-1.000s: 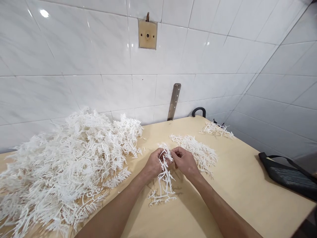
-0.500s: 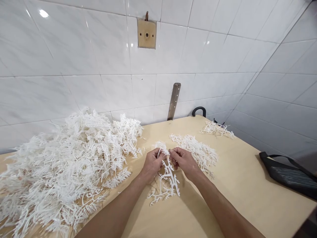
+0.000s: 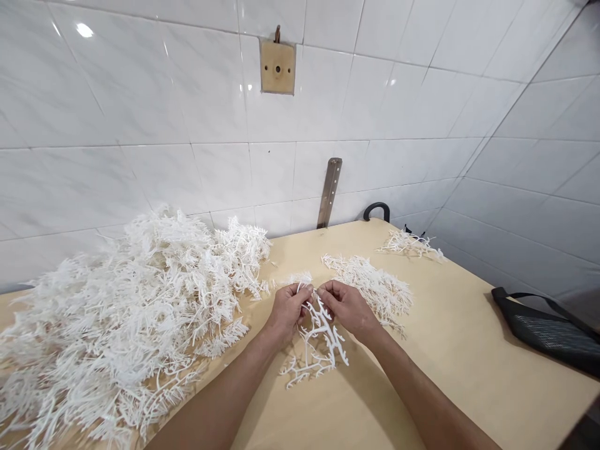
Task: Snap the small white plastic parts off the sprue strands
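Observation:
A white branched plastic piece (image 3: 321,331) hangs between my hands, its lower twigs over the table (image 3: 459,350). My left hand (image 3: 289,310) pinches its upper part, with a feathery white tuft showing above the fingers. Close beside it, my right hand (image 3: 345,306) has thumb and forefinger closed on the same piece near its top. The exact spot under the fingertips is hidden. A large heap of white branched pieces (image 3: 140,300) spreads to the left, and a smaller pile (image 3: 375,284) lies just beyond my right hand.
A few white sprigs (image 3: 410,244) lie at the back right. A black mesh bag (image 3: 548,328) rests on the right edge. Behind the table stand a metal strip (image 3: 329,192) and a black curved handle (image 3: 377,209), near the tiled wall (image 3: 187,94).
The branched piece has tilted, its lower right end swinging slightly right. The tuft above my left hand has sunk lower, and my right fingertips have shifted a little.

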The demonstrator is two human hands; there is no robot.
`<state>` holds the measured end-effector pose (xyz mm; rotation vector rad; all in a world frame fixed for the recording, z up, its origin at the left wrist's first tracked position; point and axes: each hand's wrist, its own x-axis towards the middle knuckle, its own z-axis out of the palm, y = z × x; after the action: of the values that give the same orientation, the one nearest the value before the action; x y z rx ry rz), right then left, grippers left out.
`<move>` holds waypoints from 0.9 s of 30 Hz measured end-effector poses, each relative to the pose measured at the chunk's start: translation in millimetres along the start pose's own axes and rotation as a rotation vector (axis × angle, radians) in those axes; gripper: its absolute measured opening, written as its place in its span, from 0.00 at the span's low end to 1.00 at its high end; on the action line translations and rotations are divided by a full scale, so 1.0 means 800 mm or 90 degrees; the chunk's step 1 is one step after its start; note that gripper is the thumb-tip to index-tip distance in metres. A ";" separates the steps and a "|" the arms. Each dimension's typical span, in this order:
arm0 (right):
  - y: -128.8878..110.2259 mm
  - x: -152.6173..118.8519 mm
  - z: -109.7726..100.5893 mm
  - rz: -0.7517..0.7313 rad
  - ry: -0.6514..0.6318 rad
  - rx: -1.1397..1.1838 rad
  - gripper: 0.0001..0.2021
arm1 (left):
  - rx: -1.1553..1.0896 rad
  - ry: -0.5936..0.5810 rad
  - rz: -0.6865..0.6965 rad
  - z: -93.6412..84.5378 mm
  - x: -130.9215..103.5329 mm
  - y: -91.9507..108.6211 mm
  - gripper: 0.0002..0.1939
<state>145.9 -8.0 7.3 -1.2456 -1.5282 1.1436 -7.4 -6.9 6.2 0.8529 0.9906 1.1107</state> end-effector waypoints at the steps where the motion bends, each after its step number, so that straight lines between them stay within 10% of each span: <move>1: -0.001 -0.001 0.000 -0.018 0.005 -0.037 0.14 | 0.002 0.004 -0.002 0.000 0.000 -0.001 0.19; 21: 0.006 -0.003 0.016 -0.086 0.117 -0.212 0.07 | 0.073 0.131 0.095 0.000 0.007 -0.014 0.18; 27: 0.018 0.011 -0.005 -0.008 0.262 -0.308 0.07 | 0.018 0.057 0.047 -0.005 0.010 -0.012 0.20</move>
<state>151.4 2.3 -5.1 -1.6639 -1.5280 0.4674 -7.3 -0.9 -5.6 0.8753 1.0579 1.2091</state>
